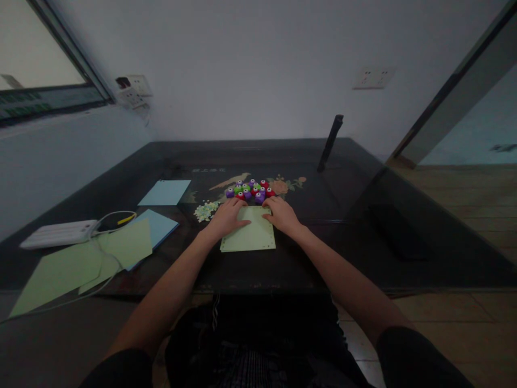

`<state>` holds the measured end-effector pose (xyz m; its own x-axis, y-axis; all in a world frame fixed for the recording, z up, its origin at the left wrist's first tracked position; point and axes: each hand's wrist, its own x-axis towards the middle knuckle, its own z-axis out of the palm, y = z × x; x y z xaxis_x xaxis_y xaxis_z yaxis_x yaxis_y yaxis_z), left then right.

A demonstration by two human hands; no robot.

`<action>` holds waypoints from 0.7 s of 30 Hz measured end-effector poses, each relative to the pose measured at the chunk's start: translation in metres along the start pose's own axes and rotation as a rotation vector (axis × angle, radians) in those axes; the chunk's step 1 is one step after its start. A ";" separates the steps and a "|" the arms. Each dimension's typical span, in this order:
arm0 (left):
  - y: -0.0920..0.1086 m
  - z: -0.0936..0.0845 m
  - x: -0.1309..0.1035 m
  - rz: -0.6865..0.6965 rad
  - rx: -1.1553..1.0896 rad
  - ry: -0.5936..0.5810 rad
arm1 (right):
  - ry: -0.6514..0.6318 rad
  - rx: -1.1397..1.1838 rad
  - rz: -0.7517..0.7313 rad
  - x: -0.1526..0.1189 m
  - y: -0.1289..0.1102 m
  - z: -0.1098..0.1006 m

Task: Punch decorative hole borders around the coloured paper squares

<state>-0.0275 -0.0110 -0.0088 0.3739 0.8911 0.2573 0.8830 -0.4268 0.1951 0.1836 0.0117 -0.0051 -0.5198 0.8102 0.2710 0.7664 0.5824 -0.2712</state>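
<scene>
Pale green sheets of paper (251, 234) lie on the dark table in front of me, their edges slightly offset. My left hand (226, 216) rests at the upper left edge of the sheets, fingers forward and thumb apart on the paper. At the upper right edge lies my right hand (281, 214), its thumb also spread over the paper. Just beyond the fingertips sits a cluster of small red, green and purple figures with eye-like tops (253, 188). A pile of small pale pieces (205, 210) is beside my left hand.
On the left are blue sheets (166, 193), more green sheets (67, 272), a white power bank (60, 234) and a looping cable. A black upright object (331, 141) stands at the back right; a dark flat item (398, 231) lies on the right.
</scene>
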 end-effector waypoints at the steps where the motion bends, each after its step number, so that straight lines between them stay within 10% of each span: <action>1: 0.001 0.000 0.000 0.000 0.002 0.001 | 0.007 0.024 0.006 0.000 0.001 0.001; 21: -0.009 -0.003 0.006 -0.003 -0.010 0.125 | 0.138 0.166 0.040 0.005 0.007 0.005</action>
<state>-0.0336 -0.0024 -0.0061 0.3322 0.8665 0.3727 0.8812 -0.4260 0.2050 0.1848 0.0202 -0.0100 -0.4245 0.8228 0.3779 0.7069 0.5620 -0.4295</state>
